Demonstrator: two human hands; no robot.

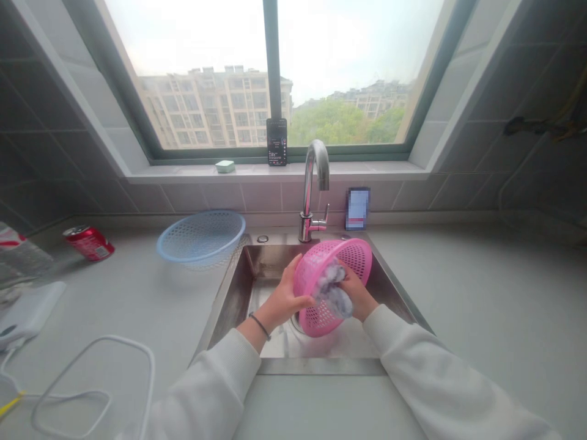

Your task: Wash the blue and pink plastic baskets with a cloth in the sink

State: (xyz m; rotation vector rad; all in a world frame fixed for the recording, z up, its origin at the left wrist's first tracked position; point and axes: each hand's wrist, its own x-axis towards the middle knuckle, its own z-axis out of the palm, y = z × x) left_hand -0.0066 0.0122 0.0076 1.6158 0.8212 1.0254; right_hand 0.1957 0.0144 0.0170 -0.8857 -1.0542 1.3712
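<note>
One pink basket [320,322] is held tilted over the sink [321,366], nearer its right edge, the left hand [283,299] grasping its left side, seemingly to steady it while the right hand [360,296] clasps a bunched greyish cloth [334,287] against it.

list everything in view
colander: 1, pink, over sink
wad: 1, greyish, right hand
sink: 1, steel, centre
faucet: 1, silver, behind sink
basket: 1, blue, left
can: 1, red, left
bottle: 1, clear, left
device: 1, white, left
cable: 1, white, left
phone: 1, black, windowsill
block: 1, green, windowsill
screen: 1, bluish, behind sink
counter: 1, grey, around sink
window: 1, green-framed, back
buildings: several, beige, outside
trees: several, green, outside
left hand: 1, bare, on colander
right hand: 1, bare, on wad
wristband: 1, dark, left wrist
sleeves: 2, white, arms
</note>
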